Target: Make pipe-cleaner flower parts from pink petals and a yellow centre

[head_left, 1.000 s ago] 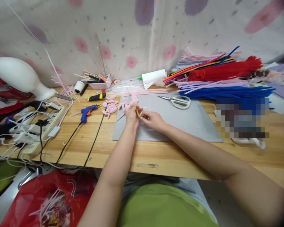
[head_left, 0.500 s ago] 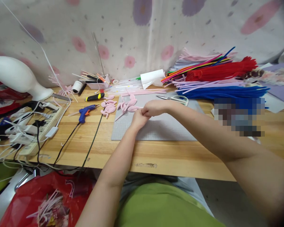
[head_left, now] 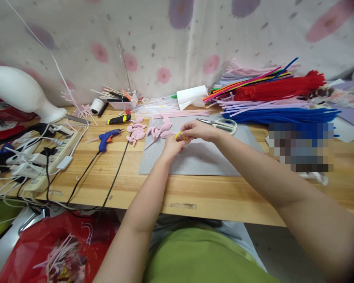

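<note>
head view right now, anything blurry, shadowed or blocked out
Head view: a faint shadow on the flat grey rectangular mat below the bare right hand; head view: the thin yellow strip at the bare left hand looks soft, ends unclear; head view: pixel blocks cover part of the right side, and the right corners darken.

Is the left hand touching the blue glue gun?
Apart. The head view shows bare wooden table and gray mat between the left hand and the blue glue gun.

Floral-patterned sheet behind pale wooden table.
</note>
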